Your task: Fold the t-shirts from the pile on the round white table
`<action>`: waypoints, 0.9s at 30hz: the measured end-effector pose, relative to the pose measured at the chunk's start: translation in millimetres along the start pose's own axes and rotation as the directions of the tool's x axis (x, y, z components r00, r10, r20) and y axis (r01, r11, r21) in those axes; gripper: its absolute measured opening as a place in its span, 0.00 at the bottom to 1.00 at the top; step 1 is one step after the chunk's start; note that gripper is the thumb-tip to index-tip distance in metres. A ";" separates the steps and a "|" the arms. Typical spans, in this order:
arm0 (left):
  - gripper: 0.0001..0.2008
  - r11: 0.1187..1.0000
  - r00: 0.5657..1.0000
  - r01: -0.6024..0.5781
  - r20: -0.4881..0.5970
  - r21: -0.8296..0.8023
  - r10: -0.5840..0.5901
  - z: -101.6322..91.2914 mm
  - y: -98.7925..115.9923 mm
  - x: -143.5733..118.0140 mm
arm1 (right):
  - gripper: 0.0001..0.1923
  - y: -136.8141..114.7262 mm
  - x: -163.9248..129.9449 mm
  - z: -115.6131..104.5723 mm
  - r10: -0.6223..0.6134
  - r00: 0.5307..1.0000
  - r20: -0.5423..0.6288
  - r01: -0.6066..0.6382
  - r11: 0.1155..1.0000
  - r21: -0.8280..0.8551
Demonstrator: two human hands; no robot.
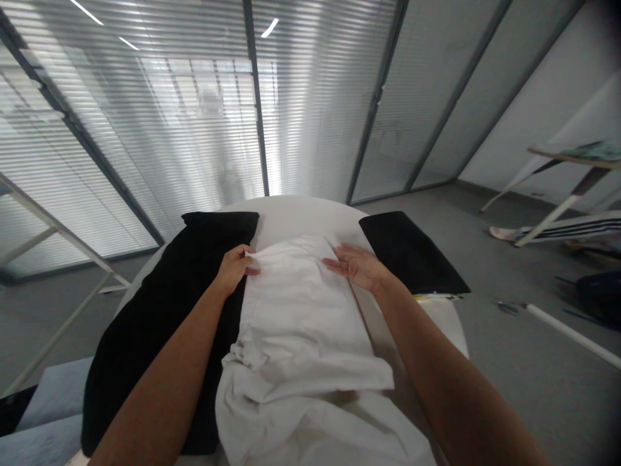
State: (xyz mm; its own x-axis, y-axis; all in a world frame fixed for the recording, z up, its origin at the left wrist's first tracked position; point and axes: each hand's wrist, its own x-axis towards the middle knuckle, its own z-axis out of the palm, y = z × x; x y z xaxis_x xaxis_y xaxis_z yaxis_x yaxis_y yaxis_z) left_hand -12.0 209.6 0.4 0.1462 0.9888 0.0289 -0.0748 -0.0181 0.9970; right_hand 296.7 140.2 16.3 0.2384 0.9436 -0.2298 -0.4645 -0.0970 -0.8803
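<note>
White cloth [301,310] lies spread on the round table [295,217], left hand [235,266] pinching its far edge, right hand [356,265] pressing flat with open fingers to hold it smooth.

A white garment [301,323] of plain, soft cloth lies stretched lengthwise down the middle of the round white worktop [295,217], its far end pointing away from the person. The far part is laid fairly flat and smooth, narrowing to a rounded top edge with a few shallow creases. Nearer the person the cloth is doubled over itself: a folded layer ends in a straight edge running off to the right, and below it the fabric bunches into loose, rumpled folds that spill over the near edge of the worktop. Its left side rests just over a black cloth [160,323] spread beside it. What kind of garment it is cannot be told.
</note>
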 end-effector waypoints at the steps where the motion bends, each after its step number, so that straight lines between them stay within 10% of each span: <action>1: 0.10 1.000 1.000 0.000 -0.001 0.004 0.000 0.4 0.0 0.0 | 0.17 0.2 1.6 -0.8 0.033 0.999 0.020 -0.033 0.999 0.018; 22: 0.10 0.997 0.999 -0.030 0.015 -0.067 0.031 -4.9 -6.6 2.6 | 0.06 15.6 12.0 14.3 0.061 0.988 -0.145 -0.084 0.984 -0.157; 27: 0.10 0.997 0.999 -0.025 0.020 -0.068 0.027 -5.4 -7.0 3.1 | 0.09 8.4 14.2 6.6 0.198 0.980 -0.039 -0.199 0.979 -0.042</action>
State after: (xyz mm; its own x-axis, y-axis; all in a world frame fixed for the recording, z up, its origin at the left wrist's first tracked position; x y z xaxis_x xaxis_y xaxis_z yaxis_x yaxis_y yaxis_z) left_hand -16.4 213.6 -6.9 0.1636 0.9849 0.0569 -0.1453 -0.0330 0.9888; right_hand 290.6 154.9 8.3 0.1749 0.8928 -0.4151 -0.4666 -0.2961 -0.8335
